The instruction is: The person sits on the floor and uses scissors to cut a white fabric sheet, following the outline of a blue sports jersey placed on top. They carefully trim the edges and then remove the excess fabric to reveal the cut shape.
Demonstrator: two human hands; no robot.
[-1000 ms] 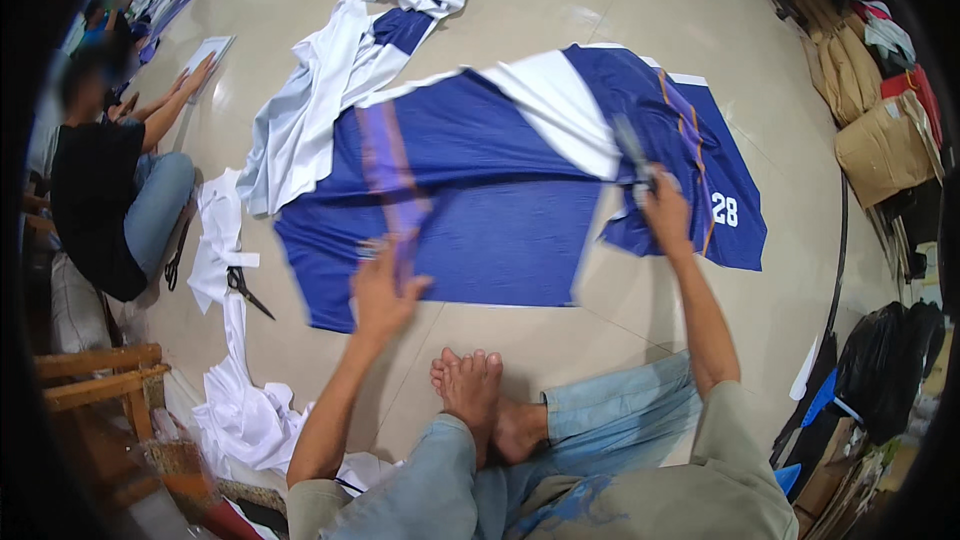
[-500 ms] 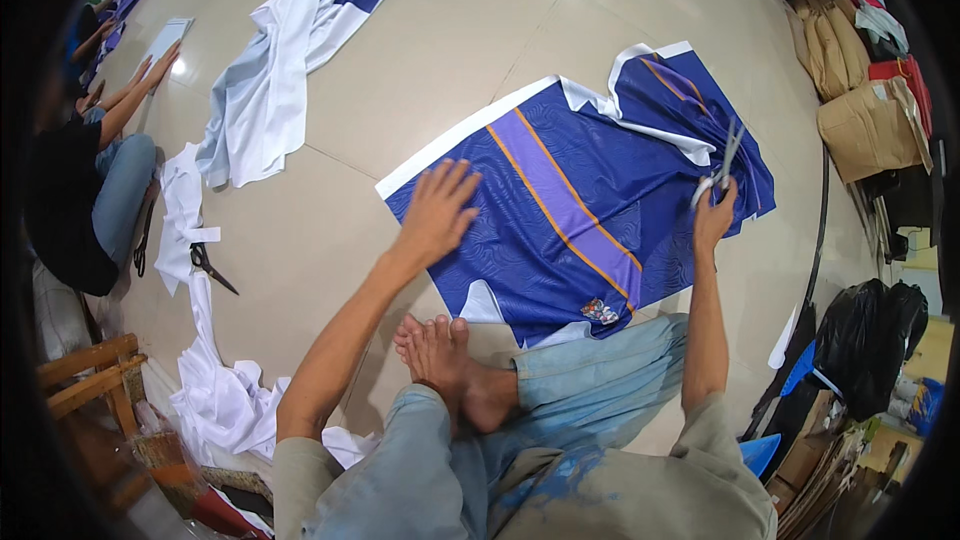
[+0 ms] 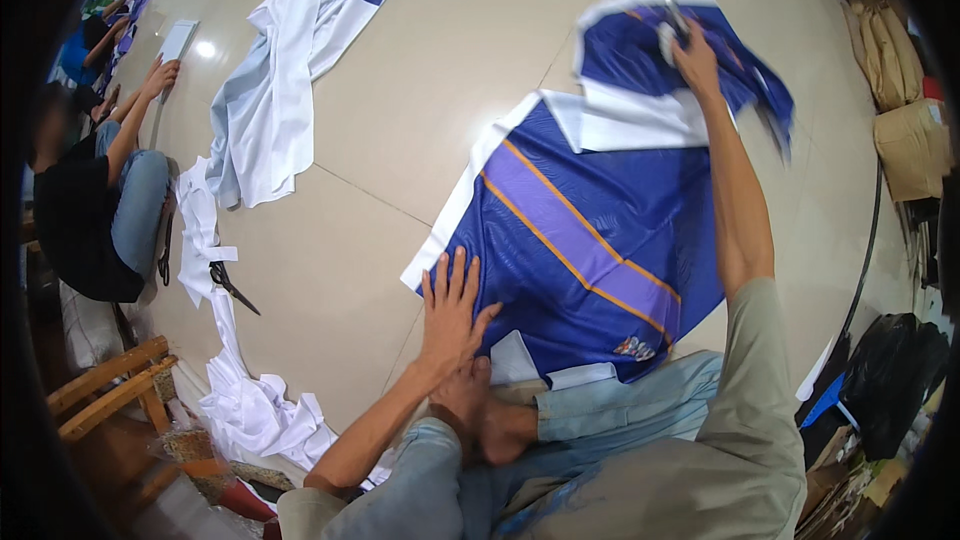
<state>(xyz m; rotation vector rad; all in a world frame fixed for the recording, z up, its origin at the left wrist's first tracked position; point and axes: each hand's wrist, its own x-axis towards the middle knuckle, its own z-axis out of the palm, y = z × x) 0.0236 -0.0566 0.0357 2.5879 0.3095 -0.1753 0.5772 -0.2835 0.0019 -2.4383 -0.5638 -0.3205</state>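
A dark blue printed fabric panel (image 3: 560,200) with a purple band, orange lines and white margins lies spread on the floor in front of my crossed legs. My left hand (image 3: 452,315) presses flat on its left edge, fingers spread. At the far right, my right hand (image 3: 697,60) grips a pair of scissors (image 3: 668,40), whose blades are smeared by motion. Beneath that hand, the panel's far part is lifted and turned back, showing its white underside (image 3: 640,118). Its trailing right corner is blurred. Whether the fingers also pinch cloth cannot be made out.
White and blue cloth (image 3: 270,90) lies at the far left. Black scissors (image 3: 232,285) rest beside white scraps (image 3: 262,410). A seated person (image 3: 85,210) at left holds a white flat piece (image 3: 178,40). Cardboard boxes (image 3: 912,150) and black bags (image 3: 895,380) line the right side.
My right hand has swung up and away with the scissors, and the panel's far part has moved with it, folding back. My left hand has slid nearer to me along the left edge.
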